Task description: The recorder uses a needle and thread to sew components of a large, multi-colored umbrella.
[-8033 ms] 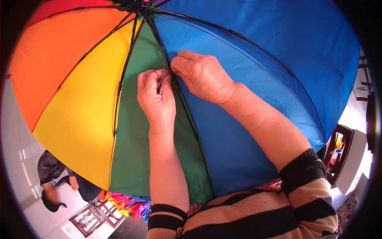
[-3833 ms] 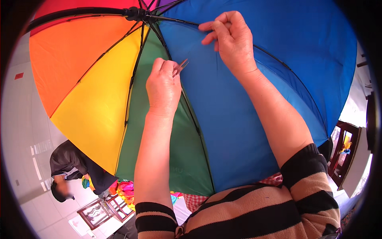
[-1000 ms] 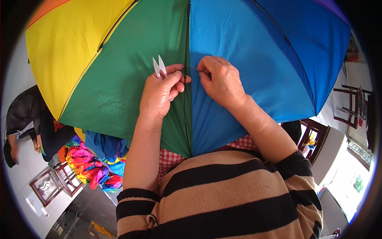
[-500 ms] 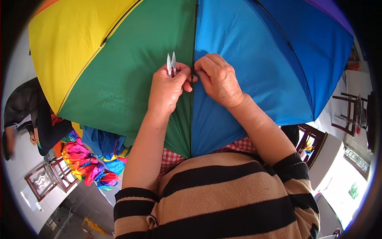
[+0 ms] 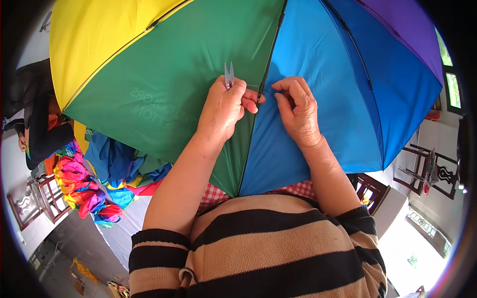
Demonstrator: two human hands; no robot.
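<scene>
An opened umbrella (image 5: 184, 64) with yellow, green, blue and purple panels spreads in front of me, its inner side and ribs facing up. My left hand (image 5: 221, 109) is closed around small thread snips (image 5: 229, 77), their two blades pointing up out of the fist. Its fingertips touch the black rib (image 5: 260, 89) along the green and blue seam. Over the blue panel, just right of that rib, my right hand (image 5: 300, 111) is bent in a pinch. A very fine thread (image 5: 252, 86) shows between the hands; its end at the right fingertips is hard to make out.
Heaped multicoloured umbrella fabric (image 5: 82, 184) lies at the left on a pale surface. A person in dark clothes (image 5: 37, 109) sits beyond it. Wooden chairs (image 5: 432, 171) stand at the right. Red checked cloth (image 5: 298, 188) shows by my waist.
The umbrella's seam has tilted rightward, and both hands have shifted right with it. My right hand has moved away from the rib, with its fingers now less tightly curled.
</scene>
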